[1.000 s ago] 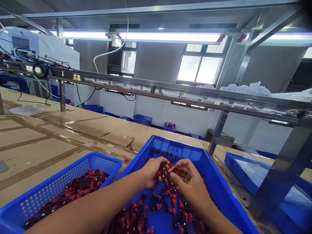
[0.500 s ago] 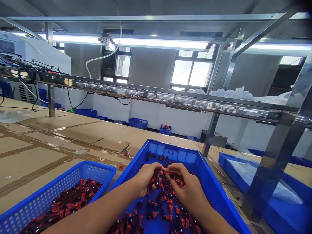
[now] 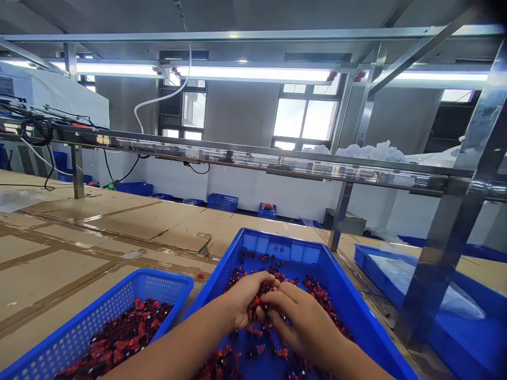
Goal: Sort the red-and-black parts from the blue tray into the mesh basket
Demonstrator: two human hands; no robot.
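Note:
My left hand is cupped over the deep blue tray, its fingers curled round a few small glossy red-and-black pieces. From the right, my right hand reaches across, fingers bent and their tips on the pieces in the left palm. The two hands touch at the fingertips. Below and around them, many similar dark, shiny pieces with red frilled parts lie scattered on the tray floor. Their exact kind is unclear. My fingers hide part of what is held.
On the left, a perforated blue basket holds a heap of the same pieces. Cardboard covers the bench. A metal post rises at right, before another blue tray with clear plastic. A metal shelf rail crosses ahead.
My right hand has shifted left and closed over the left palm, its fingers now bent down. A dark piece seen by its fingers before is now hidden. The view has tilted slightly.

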